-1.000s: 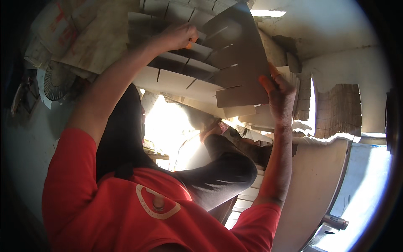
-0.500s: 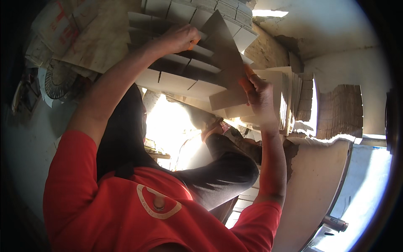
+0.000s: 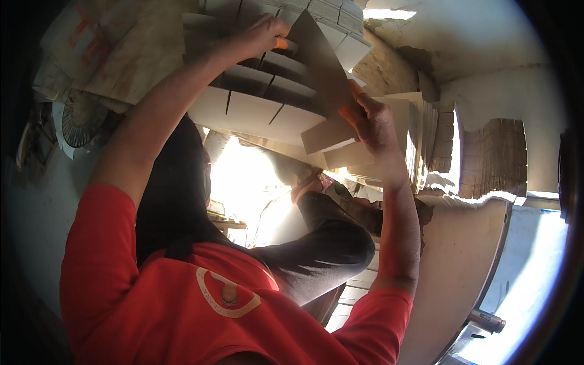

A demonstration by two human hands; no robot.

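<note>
A grid of slotted grey cardboard strips stands in front of me, its pieces crossing one another. My right hand, with orange covers on the fingers, grips a long flat cardboard strip at its lower right side. That strip slants over the right end of the grid, its pointed corner up. My left hand is over the far part of the grid, with fingers curled and pressed together near an orange finger cover. What lies between its fingertips is hidden.
Bundled cardboard strips lie beyond the grid. To the right stand upright cardboard sheets and a stack of slotted strips. A round wire fan guard and cardboard sheets are at the left. My bent leg is below.
My left hand has moved up and slightly left, farther over the grid. My right hand has shifted slightly upward, and the held strip has turned, showing a narrower face.
</note>
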